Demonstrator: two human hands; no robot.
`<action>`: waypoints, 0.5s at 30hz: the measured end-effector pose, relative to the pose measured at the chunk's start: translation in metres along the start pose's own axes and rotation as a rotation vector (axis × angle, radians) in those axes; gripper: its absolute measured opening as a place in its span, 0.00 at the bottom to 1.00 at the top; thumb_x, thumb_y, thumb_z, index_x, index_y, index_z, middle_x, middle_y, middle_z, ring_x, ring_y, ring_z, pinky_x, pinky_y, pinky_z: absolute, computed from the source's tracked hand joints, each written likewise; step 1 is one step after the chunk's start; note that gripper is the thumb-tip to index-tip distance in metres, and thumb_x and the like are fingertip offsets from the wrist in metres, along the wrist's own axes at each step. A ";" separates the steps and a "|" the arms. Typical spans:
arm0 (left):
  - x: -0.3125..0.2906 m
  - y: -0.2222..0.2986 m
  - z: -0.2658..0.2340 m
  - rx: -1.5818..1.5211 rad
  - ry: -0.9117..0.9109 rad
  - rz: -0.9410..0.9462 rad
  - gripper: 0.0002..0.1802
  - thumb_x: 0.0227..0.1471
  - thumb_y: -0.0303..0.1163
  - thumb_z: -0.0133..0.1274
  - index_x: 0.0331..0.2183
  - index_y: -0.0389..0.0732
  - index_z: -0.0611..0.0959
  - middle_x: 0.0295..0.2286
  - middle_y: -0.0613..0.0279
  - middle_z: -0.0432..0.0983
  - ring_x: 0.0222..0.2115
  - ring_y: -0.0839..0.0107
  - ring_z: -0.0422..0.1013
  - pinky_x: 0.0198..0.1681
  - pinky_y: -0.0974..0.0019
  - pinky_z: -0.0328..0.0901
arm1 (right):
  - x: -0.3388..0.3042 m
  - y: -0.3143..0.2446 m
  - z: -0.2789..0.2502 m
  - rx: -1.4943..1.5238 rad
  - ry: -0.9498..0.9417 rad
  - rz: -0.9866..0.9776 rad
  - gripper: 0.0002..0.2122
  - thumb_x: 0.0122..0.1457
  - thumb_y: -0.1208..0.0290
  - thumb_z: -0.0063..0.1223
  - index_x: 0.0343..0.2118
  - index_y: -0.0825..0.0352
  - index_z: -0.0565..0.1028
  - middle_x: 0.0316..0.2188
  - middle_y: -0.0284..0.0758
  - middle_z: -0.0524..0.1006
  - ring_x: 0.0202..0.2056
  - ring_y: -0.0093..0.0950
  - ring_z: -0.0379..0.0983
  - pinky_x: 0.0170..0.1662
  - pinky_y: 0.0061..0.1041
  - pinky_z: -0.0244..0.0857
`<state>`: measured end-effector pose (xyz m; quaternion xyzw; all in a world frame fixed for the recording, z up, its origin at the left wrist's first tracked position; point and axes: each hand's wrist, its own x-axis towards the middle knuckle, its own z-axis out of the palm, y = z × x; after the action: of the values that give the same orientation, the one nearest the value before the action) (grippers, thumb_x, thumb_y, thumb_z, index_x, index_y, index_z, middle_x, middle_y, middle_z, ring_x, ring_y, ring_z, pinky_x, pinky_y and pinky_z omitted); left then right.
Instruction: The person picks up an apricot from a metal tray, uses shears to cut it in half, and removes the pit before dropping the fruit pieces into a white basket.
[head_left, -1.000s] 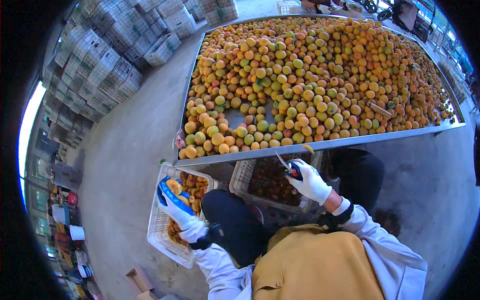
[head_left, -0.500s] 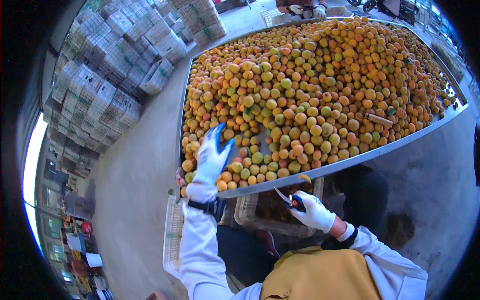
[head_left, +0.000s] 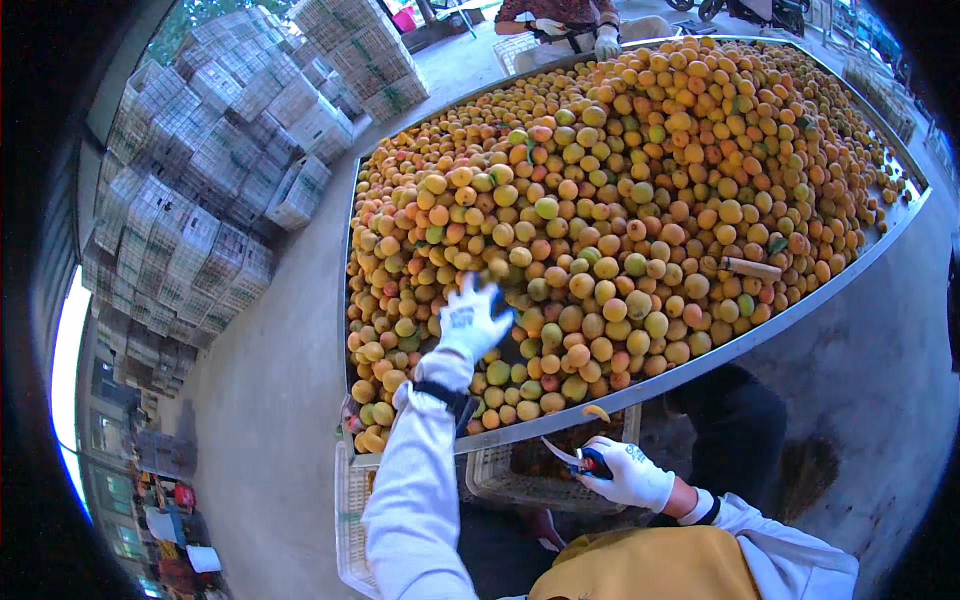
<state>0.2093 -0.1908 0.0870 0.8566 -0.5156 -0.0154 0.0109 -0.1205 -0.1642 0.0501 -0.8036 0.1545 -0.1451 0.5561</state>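
A big heap of apricots (head_left: 600,230), orange, yellow and some greenish, fills the metal-rimmed table (head_left: 690,379) before me. My left hand (head_left: 472,322), in a white glove with blue on the finger side, reaches over the near left of the heap. Its fingers are spread, and one blurred fruit lies just beyond their tips. My right hand (head_left: 630,472), gloved too, grips a knife (head_left: 562,452) with a thin curved blade and a dark and red handle. The knife is just below the table's front rim, blade pointing up and left. A curved yellow slice (head_left: 596,412) rests by that rim.
Under the front rim sits a plastic crate (head_left: 490,478) with dark bits inside; another pale crate (head_left: 352,510) stands left of it. A brown stick-like piece (head_left: 752,268) lies on the fruit. Crate stacks (head_left: 190,230) rise at left. Across the table is a gloved co-worker (head_left: 570,28).
My left hand has moved right and farther in over the fruit, fingers spreading. The right hand keeps the knife in nearly the same place. The whole view has shifted slightly.
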 end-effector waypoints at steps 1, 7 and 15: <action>-0.013 0.004 -0.009 0.018 -0.131 0.035 0.28 0.48 0.53 0.56 0.49 0.51 0.77 0.55 0.46 0.61 0.52 0.49 0.65 0.53 0.47 0.63 | 0.001 0.001 0.001 -0.006 -0.010 0.004 0.10 0.51 0.72 0.61 0.34 0.69 0.73 0.30 0.43 0.73 0.32 0.45 0.74 0.35 0.36 0.68; 0.029 -0.009 -0.025 -0.283 0.292 -0.025 0.18 0.53 0.41 0.54 0.44 0.45 0.80 0.41 0.53 0.76 0.40 0.55 0.75 0.44 0.56 0.68 | 0.002 -0.002 0.007 -0.009 -0.053 0.016 0.10 0.52 0.71 0.60 0.35 0.68 0.73 0.31 0.44 0.73 0.32 0.46 0.74 0.35 0.37 0.68; 0.109 0.005 0.007 0.073 0.347 0.282 0.20 0.51 0.24 0.45 0.48 0.43 0.77 0.47 0.49 0.72 0.38 0.50 0.75 0.39 0.52 0.71 | 0.000 0.012 0.000 -0.083 0.013 0.026 0.11 0.56 0.65 0.58 0.36 0.67 0.72 0.33 0.45 0.73 0.34 0.48 0.74 0.35 0.41 0.68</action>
<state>0.2550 -0.2894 0.0782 0.7656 -0.6209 0.1526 0.0705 -0.1212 -0.1683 0.0393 -0.8230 0.1741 -0.1365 0.5233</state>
